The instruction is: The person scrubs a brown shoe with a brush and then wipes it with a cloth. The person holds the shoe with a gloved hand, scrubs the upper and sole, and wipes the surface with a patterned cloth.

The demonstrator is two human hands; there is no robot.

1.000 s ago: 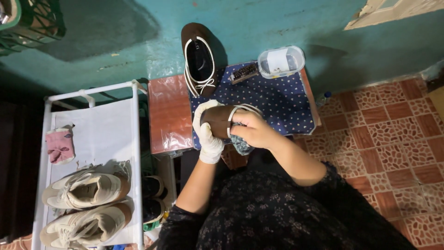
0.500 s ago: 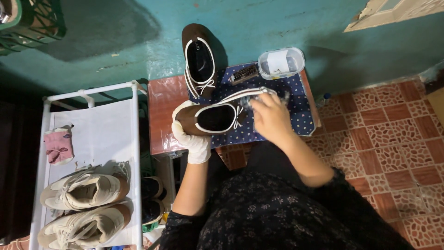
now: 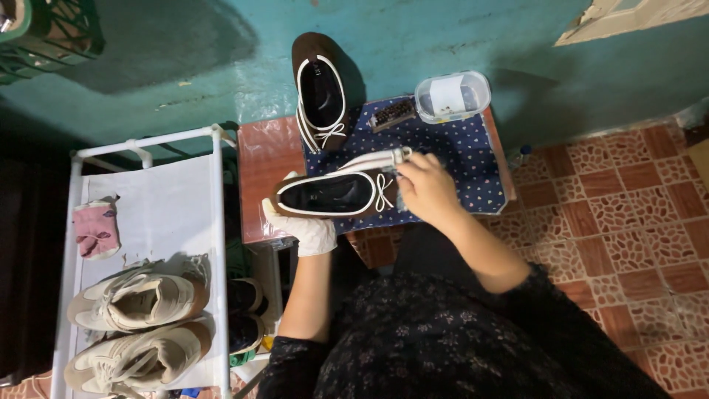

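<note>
My left hand [image 3: 304,228], in a white glove, grips the heel end of a brown flat shoe [image 3: 332,193] with white trim and a small bow. The shoe lies sideways, opening up, over a blue dotted cloth [image 3: 458,159] on a small red table [image 3: 270,166]. At the toe end my bare right hand [image 3: 426,190] presses a light cloth [image 3: 384,159] against the shoe. The matching brown shoe [image 3: 320,89] leans toe-up against the teal wall behind the table.
A clear plastic box [image 3: 452,95] and a small brush [image 3: 392,114] sit at the table's back edge. To the left stands a white rack [image 3: 166,214] with a pink sock [image 3: 96,229] and two beige sneakers [image 3: 136,299]. Red patterned floor tiles [image 3: 620,222] lie to the right.
The shoe went from held upright close to my body to lying flat and sideways over the table. My right hand moved to its toe end with the cloth.
</note>
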